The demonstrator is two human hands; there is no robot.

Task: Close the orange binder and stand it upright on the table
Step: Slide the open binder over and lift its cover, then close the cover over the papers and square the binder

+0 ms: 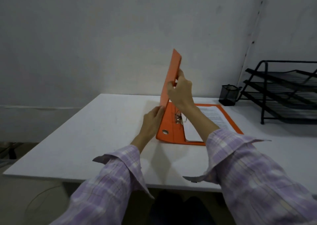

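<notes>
The orange binder (169, 132) lies open on the white table (85, 130), its back cover flat with printed sheets (214, 116) on it and the metal ring mechanism (178, 118) exposed. Its front cover (171, 73) is raised nearly upright. My right hand (180, 90) grips the raised cover's edge about halfway up. My left hand (152, 120) holds the cover's lower outer side near the spine. The spine has a round finger hole (165, 131).
A black mesh pen cup (229, 95) stands at the back right of the table, next to a black tiered wire paper tray (283, 90). A grey wall rises close behind the table. The table's front edge runs near my sleeves.
</notes>
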